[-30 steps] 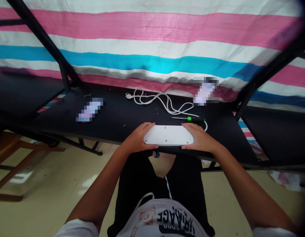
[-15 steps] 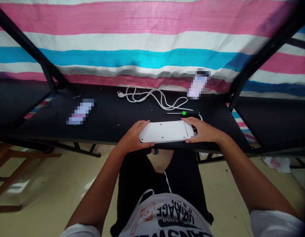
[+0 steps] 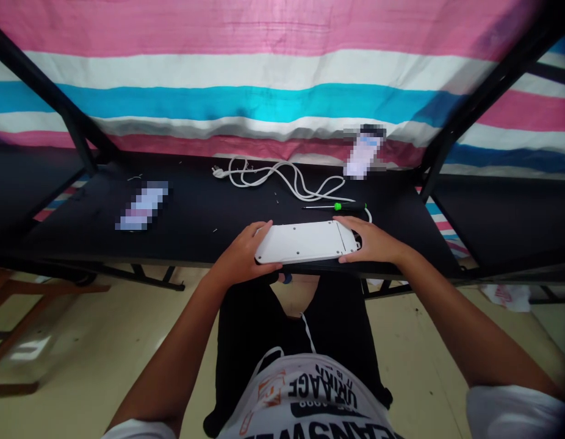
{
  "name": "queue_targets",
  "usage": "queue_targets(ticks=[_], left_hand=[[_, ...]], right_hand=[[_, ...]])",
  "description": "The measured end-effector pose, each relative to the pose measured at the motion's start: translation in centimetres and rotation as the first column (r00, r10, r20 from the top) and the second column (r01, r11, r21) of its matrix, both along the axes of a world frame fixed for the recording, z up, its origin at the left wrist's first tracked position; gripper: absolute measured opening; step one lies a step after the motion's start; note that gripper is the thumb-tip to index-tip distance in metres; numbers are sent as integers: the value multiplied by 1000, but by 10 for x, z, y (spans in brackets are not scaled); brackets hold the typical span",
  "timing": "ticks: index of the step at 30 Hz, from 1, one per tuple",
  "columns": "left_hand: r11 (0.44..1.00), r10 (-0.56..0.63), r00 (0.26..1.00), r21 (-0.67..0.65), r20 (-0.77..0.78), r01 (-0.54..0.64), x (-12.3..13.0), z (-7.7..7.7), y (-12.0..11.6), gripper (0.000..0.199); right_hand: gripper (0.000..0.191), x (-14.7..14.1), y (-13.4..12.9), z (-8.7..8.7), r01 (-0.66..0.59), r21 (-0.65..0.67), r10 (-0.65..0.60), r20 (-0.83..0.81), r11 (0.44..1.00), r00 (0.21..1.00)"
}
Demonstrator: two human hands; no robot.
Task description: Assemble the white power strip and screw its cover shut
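A white power strip lies across both my hands at the table's front edge, its underside with several screw holes facing up. My left hand grips its left end, thumb on the near side and fingers on the far side. Around the right end closes my right hand, near a seam across the casing. A white cord with a plug runs in loops behind it, and part of the cord comes down beside my right hand. Just beyond the strip lies a screwdriver with a green and black handle.
On the black table, a blurred phone-like object lies at the left. Another blurred one leans at the back right. Small screws are scattered about. Black metal posts flank the table, with a striped sheet behind.
The whole view has shifted slightly, so everything appears a little further left. My hands keep the same hold on the power strip, with no clear movement on the table.
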State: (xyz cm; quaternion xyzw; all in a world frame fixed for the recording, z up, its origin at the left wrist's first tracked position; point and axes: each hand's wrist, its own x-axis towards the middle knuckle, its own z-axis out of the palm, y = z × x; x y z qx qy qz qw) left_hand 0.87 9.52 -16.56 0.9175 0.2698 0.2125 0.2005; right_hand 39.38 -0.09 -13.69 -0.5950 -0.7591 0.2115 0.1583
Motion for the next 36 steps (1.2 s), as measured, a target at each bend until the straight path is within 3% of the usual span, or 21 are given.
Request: queue_targets(ticks=[12,17,25,36], left_hand=[[992,41,998,-115,-42,-46,-15,3,14,104],[985,67,998,-158,-14,-68,-16,4,13,109],[979,77,997,-188,18,-72,-17,4,12,112],[981,37,992,-191,120,-13,-15,9,11,102]], right_hand=[[120,-16,-5,-28,56,127,-58,10,990,998],[119,-9,-6,-21,66,107,-65,-10,992,998],[96,-4,2,-1,10,68,-8,-26,998,1000],[103,4,-5,-13,-7,47,6,20,999,1000]])
